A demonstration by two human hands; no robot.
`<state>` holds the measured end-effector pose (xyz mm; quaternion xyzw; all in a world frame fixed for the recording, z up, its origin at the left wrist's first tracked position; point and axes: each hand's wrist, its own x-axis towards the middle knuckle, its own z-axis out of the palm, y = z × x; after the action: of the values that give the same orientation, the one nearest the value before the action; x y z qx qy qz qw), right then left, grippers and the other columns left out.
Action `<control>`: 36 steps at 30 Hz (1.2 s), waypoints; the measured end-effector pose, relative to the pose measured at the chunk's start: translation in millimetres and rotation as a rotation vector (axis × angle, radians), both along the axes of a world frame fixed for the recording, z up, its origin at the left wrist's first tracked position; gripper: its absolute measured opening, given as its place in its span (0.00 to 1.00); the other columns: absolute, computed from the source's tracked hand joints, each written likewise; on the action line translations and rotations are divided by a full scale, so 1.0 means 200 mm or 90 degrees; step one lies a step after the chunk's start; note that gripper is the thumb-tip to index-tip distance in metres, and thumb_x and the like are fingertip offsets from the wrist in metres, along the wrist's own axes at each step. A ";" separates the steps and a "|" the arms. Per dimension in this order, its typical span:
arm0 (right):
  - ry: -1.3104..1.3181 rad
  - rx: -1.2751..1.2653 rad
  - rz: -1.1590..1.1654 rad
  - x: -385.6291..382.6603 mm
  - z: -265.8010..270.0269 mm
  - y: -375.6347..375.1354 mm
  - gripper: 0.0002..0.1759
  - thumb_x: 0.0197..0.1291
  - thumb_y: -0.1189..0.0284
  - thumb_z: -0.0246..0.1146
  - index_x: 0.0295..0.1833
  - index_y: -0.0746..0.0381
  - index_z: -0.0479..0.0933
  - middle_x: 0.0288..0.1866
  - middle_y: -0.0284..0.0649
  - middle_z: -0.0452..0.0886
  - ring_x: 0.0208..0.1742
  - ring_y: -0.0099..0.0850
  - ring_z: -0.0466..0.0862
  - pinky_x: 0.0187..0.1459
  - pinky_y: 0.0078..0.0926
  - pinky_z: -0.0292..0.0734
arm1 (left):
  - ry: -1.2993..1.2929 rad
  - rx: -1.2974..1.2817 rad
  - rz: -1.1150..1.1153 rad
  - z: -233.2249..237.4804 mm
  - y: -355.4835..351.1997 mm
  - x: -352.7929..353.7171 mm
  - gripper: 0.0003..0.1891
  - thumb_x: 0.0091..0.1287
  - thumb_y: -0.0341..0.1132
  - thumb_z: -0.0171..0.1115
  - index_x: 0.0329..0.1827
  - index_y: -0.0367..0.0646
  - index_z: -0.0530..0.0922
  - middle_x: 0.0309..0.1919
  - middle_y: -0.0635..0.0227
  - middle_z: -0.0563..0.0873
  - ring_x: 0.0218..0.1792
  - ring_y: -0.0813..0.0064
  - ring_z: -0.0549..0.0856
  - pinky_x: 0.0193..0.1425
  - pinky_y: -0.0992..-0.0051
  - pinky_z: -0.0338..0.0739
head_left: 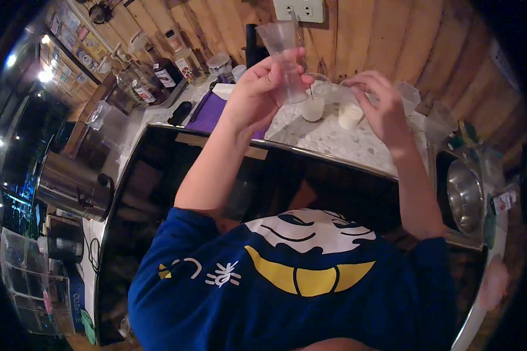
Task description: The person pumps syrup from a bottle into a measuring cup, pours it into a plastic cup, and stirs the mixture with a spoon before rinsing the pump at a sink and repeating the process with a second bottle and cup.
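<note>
My left hand (263, 85) is wrapped round the narrow middle of a clear double-ended measuring cup (284, 58), raised over the counter. To the right, my right hand (380, 99) is bent with its fingers curled down over a small cup of whitish content (350, 115); what its fingertips hold, if anything, I cannot make out. Between the hands, a clear glass with pale content (312, 108) stands on the speckled counter (293, 130). A thin stick or cord rises behind the measuring cup.
Syrup bottles (165, 73) line the back left, with a purple cloth or mat (206, 111) before them. Clear containers (407, 96) stand at right, beside a round metal sink (465, 193). A steel urn (76, 184) is at far left. A wall socket (299, 10) is behind.
</note>
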<state>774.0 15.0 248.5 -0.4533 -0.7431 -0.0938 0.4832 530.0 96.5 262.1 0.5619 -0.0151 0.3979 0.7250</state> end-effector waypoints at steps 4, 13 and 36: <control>0.049 -0.002 -0.049 -0.01 0.08 -0.14 0.08 0.58 0.74 0.64 0.42 0.65 0.80 0.41 0.43 0.82 0.44 0.38 0.83 0.47 0.28 0.76 | 0.020 0.043 0.023 0.08 -0.01 0.07 0.32 0.64 0.44 0.66 0.67 0.36 0.68 0.48 0.66 0.83 0.53 0.63 0.83 0.59 0.63 0.77; 0.346 -0.104 0.079 -0.07 0.13 -0.28 0.10 0.60 0.72 0.65 0.45 0.66 0.79 0.41 0.37 0.83 0.42 0.24 0.82 0.46 0.21 0.76 | 0.045 0.094 0.093 0.19 -0.13 0.28 0.23 0.67 0.36 0.64 0.62 0.37 0.73 0.46 0.61 0.84 0.52 0.65 0.83 0.59 0.66 0.76; 0.552 -0.145 0.202 -0.06 0.16 -0.42 0.12 0.62 0.72 0.65 0.47 0.66 0.77 0.44 0.35 0.82 0.46 0.22 0.81 0.49 0.17 0.74 | 0.063 0.131 -0.054 0.33 -0.27 0.42 0.30 0.66 0.42 0.63 0.67 0.33 0.68 0.50 0.58 0.83 0.58 0.61 0.81 0.63 0.63 0.75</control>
<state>761.4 -69.7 281.5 -0.3815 -0.5383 0.2613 0.7045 614.1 43.1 328.2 0.6514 -0.0437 0.3350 0.6793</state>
